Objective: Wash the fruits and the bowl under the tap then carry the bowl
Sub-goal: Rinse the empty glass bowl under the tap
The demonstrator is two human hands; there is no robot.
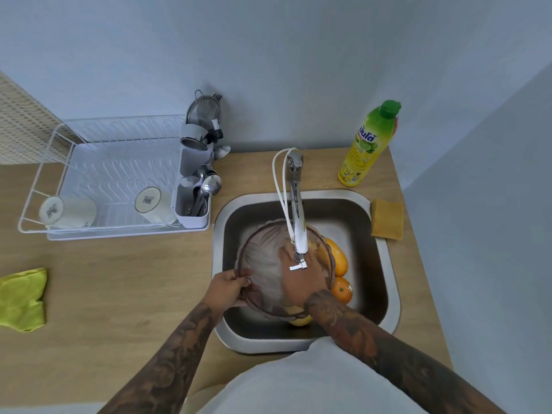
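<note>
A see-through brownish glass bowl (263, 264) is held over the steel sink (385, 264), under the tap (298, 222). My left hand (228, 289) grips its near left rim. Inside the bowl my right hand (301, 279) lies flat with the fingers spread against the glass, just below the spout. Beside the bowl on the sink floor lie an orange-yellow mango (339, 256) and a round orange (342, 289). A yellow fruit (300, 319) peeks out from under the bowl's near edge. I cannot tell whether water is running.
A white dish rack (59, 162) with two cups and a cutlery holder stands left of the sink. A dish-soap bottle (367, 144) is at the back right, a yellow sponge (386, 218) on the sink's right edge, a green cloth (24, 298) far left on the wooden counter.
</note>
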